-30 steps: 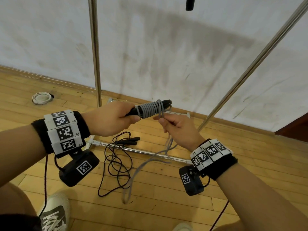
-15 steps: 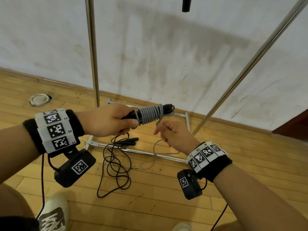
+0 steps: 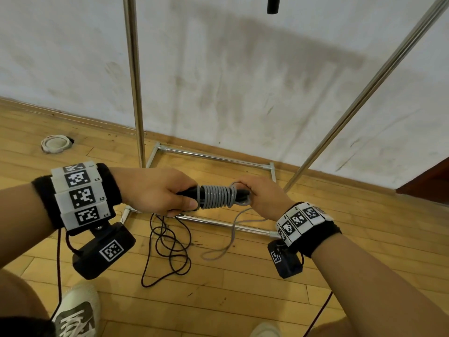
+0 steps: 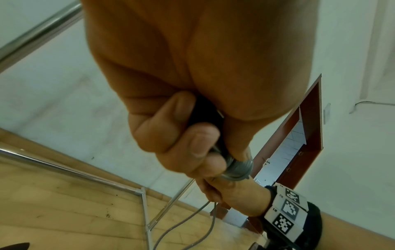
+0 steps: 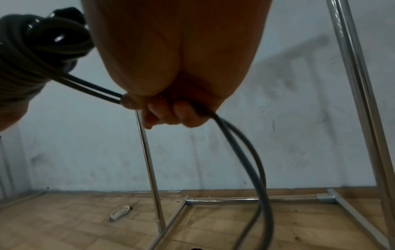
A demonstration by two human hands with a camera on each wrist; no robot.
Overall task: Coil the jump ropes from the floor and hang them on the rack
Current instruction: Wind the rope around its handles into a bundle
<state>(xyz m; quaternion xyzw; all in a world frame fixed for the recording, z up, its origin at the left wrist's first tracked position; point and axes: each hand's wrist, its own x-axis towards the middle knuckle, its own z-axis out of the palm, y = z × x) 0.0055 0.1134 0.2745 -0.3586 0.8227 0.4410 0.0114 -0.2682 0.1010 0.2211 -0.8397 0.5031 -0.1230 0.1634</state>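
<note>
The left hand (image 3: 155, 190) is wrapped tight round the black handles (image 3: 188, 192) of the grey jump rope (image 3: 215, 197). Neat grey turns sit side by side on the handles, right btw the two hands. The right hand (image 3: 263, 199) is closed on the loose bit of the same rope, w/ two strands going in one side of the fist and out the other. The leftover tail (image 3: 230, 235) hangs down in a loop to the wood floor (image 3: 243, 300).

The step now looks like winding the last bit on. To do it well: keep the left hand still and firm so the handles don't turn. Keep the rope a little tight in the right hand, so each new turn lies next to the last one, not on top. Let the tail slide thru the fingers (image 5: 166, 115), don't yank it. Near the end, tuck the loop under a turn so it won't spring loose.

A 2nd rope, thin and black (image 3: 170, 251), lies in a messy pile on the floor by the rack (image 3: 218, 223) base. It's not coiled yet. Something black (image 3: 273, 4) hangs up top, can't tell what.
</note>
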